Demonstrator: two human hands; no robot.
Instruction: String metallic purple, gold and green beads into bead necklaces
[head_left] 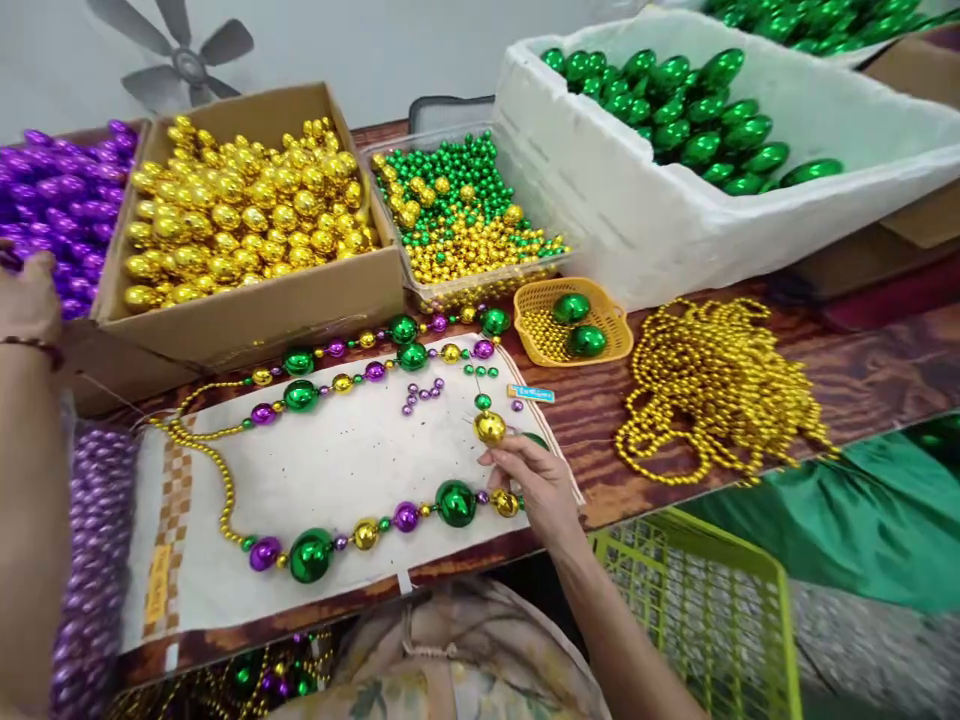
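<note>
My right hand (534, 482) pinches a shiny gold bead (490, 428) between thumb and fingertips, above the white cloth (360, 440). A thin string runs up from this bead through a small green bead (482, 401). Around it lies a strand of large green, purple and gold beads (406, 516), joined to a chain of small gold beads (226, 490). Loose small purple beads (424, 393) rest on the cloth. My left hand (28, 298) reaches to the box of purple beads (67, 200) at the left edge; its fingers are mostly cut off by the frame.
Behind the cloth stand a cardboard box of gold beads (300, 285) and a clear tub of small green and gold beads (450, 215). A white foam box (592, 180) holds large green beads. An orange basket (619, 335) and heaped gold chains (727, 390) lie right. Below is a yellow-green crate (720, 545).
</note>
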